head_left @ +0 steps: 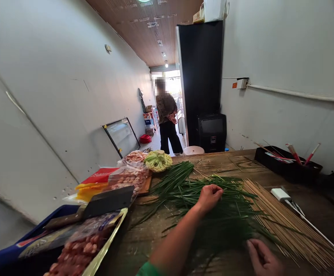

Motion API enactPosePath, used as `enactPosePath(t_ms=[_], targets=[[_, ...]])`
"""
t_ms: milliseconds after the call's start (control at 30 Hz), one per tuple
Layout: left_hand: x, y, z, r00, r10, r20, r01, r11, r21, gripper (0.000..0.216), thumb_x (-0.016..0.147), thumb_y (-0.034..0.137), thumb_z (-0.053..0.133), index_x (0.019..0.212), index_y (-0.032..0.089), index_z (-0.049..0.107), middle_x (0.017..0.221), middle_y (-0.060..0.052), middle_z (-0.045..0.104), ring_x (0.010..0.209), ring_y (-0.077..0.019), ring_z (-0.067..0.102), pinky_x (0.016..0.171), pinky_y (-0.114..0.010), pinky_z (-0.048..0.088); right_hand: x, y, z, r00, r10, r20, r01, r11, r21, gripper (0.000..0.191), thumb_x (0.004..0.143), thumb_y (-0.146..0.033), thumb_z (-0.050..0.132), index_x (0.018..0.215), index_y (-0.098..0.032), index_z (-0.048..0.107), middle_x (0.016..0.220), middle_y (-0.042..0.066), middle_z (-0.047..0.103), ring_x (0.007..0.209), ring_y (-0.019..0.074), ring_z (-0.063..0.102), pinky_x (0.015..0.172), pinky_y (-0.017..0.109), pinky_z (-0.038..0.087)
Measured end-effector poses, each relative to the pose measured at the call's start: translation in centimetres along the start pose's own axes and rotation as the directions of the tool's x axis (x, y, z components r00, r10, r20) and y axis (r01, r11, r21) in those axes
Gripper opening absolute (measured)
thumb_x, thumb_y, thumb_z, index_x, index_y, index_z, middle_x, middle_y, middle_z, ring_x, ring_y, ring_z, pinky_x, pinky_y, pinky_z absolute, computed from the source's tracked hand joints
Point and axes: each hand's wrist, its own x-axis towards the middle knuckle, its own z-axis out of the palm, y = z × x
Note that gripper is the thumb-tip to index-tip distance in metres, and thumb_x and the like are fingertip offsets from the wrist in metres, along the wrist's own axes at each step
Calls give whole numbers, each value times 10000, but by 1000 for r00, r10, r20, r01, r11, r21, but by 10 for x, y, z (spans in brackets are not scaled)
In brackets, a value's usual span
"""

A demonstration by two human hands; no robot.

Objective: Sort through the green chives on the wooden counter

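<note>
Left hand point(209, 196) closed on chives point(178, 181), right hand point(263, 258) flat, open beside skewers point(284, 222); chives apparently all loose, 0 skewered.

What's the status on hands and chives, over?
Left hand curled on chives. Right hand flat on their near end. Skewers lie along the pile's right edge.

Fairly bright, even indoor light comes from small round ceiling lamps point(166, 63) and a blown-out daylit doorway point(173, 82) at the far end. Pale white walls point(54, 96) bounce it, so shadows on the brown wooden desk point(143, 239) are soft. Wide-angle distortion bends the edges. The right hand point(263, 258) at the bottom is smeared by motion.
</note>
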Motion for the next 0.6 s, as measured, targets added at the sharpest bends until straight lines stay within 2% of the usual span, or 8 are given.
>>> enactPosePath(t_ms=[133,267,433,600], targets=[[4,-14,3,997,41,69,-38,998,-50,207,761,233,525,897,116,628,607,11,602,460,-55,445,466,-169,360,-2,-6,0,997,-73,-23,72,997,-35,436,736,-634,498,680,-242,680,639,42,728,538,188,687,434,187,517],[4,-28,3,989,14,146,4,993,-119,244,793,267,484,982,133,560,579,40,581,346,-36,381,380,-163,306,-5,-11,-1,997,-71,43,73,996,-52,486,791,-647,418,716,-234,662,610,37,707,478,170,655,404,190,490],[-1,-31,1,993,12,120,-4,998,-68,225,793,321,515,908,130,551,590,32,591,358,-20,363,372,-145,278,-7,-14,-1,993,-93,75,100,991,-93,463,851,-597,368,773,-229,637,642,35,699,536,173,659,475,205,493],[-2,-32,0,990,12,138,0,997,-83,207,789,309,520,868,120,547,603,19,596,367,-22,374,376,-148,290,-5,-11,-1,976,-181,122,187,982,-36,421,886,-546,361,789,-226,617,691,46,711,568,166,670,521,198,506]])
